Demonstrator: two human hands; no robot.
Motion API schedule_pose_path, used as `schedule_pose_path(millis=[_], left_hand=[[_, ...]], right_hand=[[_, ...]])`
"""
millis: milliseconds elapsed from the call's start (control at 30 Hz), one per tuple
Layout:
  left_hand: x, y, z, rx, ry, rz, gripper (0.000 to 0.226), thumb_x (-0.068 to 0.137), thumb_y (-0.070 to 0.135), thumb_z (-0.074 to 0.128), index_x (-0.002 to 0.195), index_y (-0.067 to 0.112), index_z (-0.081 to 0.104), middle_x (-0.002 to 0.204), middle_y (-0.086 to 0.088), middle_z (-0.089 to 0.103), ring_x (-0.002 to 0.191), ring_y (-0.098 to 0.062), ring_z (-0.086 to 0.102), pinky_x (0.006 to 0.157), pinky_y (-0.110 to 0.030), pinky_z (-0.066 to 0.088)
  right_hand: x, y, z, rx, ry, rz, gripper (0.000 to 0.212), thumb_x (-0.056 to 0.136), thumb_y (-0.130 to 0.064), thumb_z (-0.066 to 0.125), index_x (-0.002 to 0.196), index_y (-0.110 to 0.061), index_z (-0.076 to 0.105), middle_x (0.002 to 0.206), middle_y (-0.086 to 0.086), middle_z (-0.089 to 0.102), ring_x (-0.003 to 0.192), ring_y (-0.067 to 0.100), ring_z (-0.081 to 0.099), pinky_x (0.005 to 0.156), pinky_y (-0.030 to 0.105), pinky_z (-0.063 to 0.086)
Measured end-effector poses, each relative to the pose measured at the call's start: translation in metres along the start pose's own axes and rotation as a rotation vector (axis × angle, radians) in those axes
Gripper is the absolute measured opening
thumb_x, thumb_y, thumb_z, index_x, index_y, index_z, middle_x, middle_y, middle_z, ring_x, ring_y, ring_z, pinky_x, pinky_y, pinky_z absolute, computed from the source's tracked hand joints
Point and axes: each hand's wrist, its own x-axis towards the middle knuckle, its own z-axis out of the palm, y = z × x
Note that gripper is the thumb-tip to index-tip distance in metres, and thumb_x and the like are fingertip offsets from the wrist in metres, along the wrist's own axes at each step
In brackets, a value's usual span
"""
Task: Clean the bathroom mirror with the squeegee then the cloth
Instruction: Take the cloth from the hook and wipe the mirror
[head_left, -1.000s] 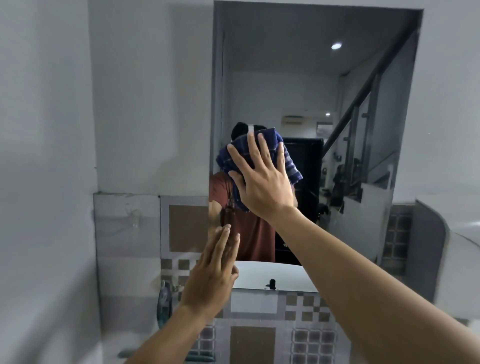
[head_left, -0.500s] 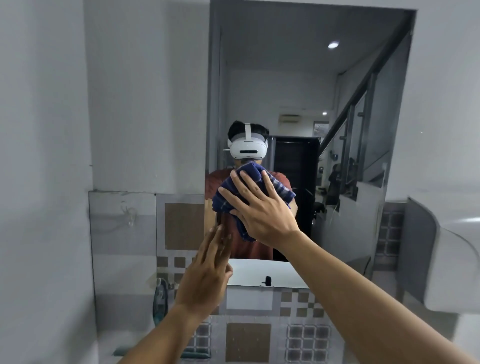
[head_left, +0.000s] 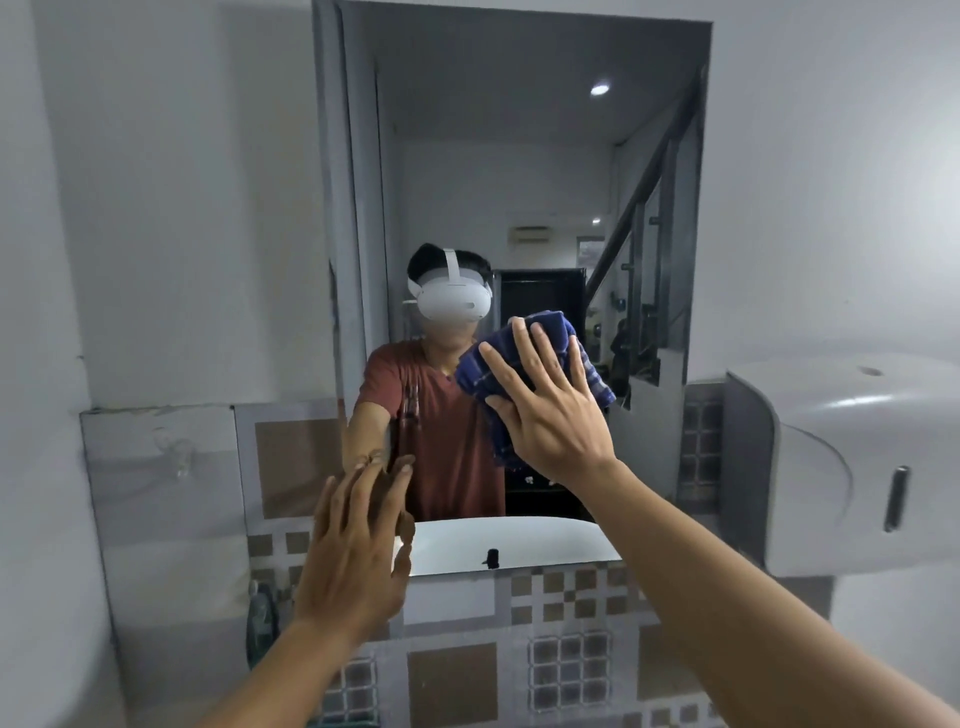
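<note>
The tall rectangular mirror (head_left: 519, 156) hangs on the wall straight ahead. My right hand (head_left: 550, 410) lies flat with spread fingers, pressing a bunched blue checked cloth (head_left: 545, 332) against the glass in the mirror's lower right half. My left hand (head_left: 353, 551) rests open with straight fingers against the mirror's lower left corner, holding nothing. A dark blue-green object (head_left: 262, 618), possibly the squeegee, stands low on the wall ledge left of my left forearm; it is too dim to tell.
A white paper dispenser (head_left: 852, 467) juts from the wall at the right, close to my right forearm. Patterned brown and grey tiles (head_left: 566, 670) run below the mirror. A clear hook (head_left: 176, 457) sits on the left tile panel. A white basin edge (head_left: 47, 675) shows at lower left.
My right hand has carried the cloth down from the mirror's middle and then to the right across the glass. My left hand stayed at the lower left corner.
</note>
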Motion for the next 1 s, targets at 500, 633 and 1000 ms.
schedule_pose_path(millis=[500,633,1000], left_hand=[[0.056,0.016,-0.028,0.016,0.003,0.095,0.078,0.08,0.04,0.074,0.149,0.02,0.044,0.154,-0.024,0.033,0.142,-0.042,0.03,0.112,-0.059,0.036],[0.066,0.013,-0.032,0.026,0.02,0.121,0.073,0.087,0.044,0.055,0.154,0.021,0.036,0.161,-0.024,0.021,0.148,-0.042,0.022,0.116,-0.058,0.03],[0.075,0.015,-0.035,0.043,0.05,0.141,0.068,0.086,0.042,0.057,0.149,0.02,0.045,0.156,-0.024,0.03,0.145,-0.041,0.026,0.118,-0.057,0.025]], right_hand=[[-0.02,0.059,-0.008,0.108,0.094,0.298,0.058,0.106,-0.047,0.025,0.16,-0.027,0.02,0.169,0.011,0.009,0.157,0.026,0.001,0.125,0.055,0.004],[-0.027,0.066,-0.009,0.123,0.099,0.391,0.059,0.105,-0.051,0.019,0.161,-0.03,0.017,0.169,0.009,0.005,0.157,0.026,0.0,0.125,0.054,0.003],[-0.059,0.057,0.005,0.302,0.093,0.561,0.058,0.106,-0.049,0.016,0.161,-0.032,0.008,0.17,0.007,-0.004,0.156,0.023,-0.012,0.124,0.058,0.008]])
